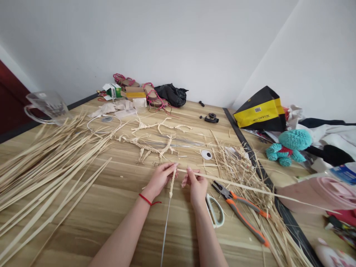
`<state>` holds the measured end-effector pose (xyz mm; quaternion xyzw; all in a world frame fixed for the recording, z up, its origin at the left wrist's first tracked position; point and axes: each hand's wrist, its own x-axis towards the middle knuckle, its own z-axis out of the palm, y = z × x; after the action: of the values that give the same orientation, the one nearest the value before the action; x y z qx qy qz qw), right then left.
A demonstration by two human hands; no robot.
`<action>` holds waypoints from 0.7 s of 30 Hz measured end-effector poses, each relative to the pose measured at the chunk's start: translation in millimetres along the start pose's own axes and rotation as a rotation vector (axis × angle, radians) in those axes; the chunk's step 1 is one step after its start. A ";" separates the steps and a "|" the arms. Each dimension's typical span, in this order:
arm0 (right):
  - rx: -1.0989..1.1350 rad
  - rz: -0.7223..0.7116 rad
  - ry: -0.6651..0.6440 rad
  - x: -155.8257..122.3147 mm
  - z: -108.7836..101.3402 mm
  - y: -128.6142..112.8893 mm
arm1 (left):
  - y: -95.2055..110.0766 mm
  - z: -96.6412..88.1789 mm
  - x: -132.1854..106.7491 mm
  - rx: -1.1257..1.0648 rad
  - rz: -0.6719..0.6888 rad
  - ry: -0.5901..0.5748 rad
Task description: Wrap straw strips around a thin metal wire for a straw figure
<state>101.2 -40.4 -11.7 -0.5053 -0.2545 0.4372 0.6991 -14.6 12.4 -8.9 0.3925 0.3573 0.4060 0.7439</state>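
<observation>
The left hand [160, 180] is pinching a pale woven straw braid [172, 181] on a thin silver wire [167, 226], which is pointing down toward the person, slightly tilted, while the right hand [196, 185] is closing its fingers around a long flat straw strip [222, 181] trailing rightward above a light wood-grain tabletop [116, 215]

Wood-grain work table [116, 218] is pretty packed: a big heap of long split straw strips [47, 167] on the left, woven straw figures [152, 142] mid-table, and a glass jug [47, 107] in the far corner. Orange-handled pliers [240, 211] and white-handled scissors [215, 211] sit right of center (pink-strapped sandals [151, 95] on there too, lol).
</observation>
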 end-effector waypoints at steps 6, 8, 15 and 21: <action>-0.010 0.000 0.026 0.9 1.4 0.1 | 0.0 -0.2 -0.1 -0.004 -0.019 0.002; -0.015 0.005 0.008 -0.5 4.6 2.5 | -1.5 -0.3 0.5 -0.008 -0.020 0.002; -0.046 0.028 -0.051 -1.9 7.2 7.9 | -5.4 1.0 2.8 -0.039 0.003 -0.017; -0.021 0.052 -0.051 -2.3 8.0 7.8 | -4.2 1.3 2.6 -0.050 0.014 -0.029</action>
<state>91.0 -37.8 -15.9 -0.5078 -0.2635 0.4652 0.6754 -11.0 12.8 -12.5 0.3821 0.3333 0.4141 0.7559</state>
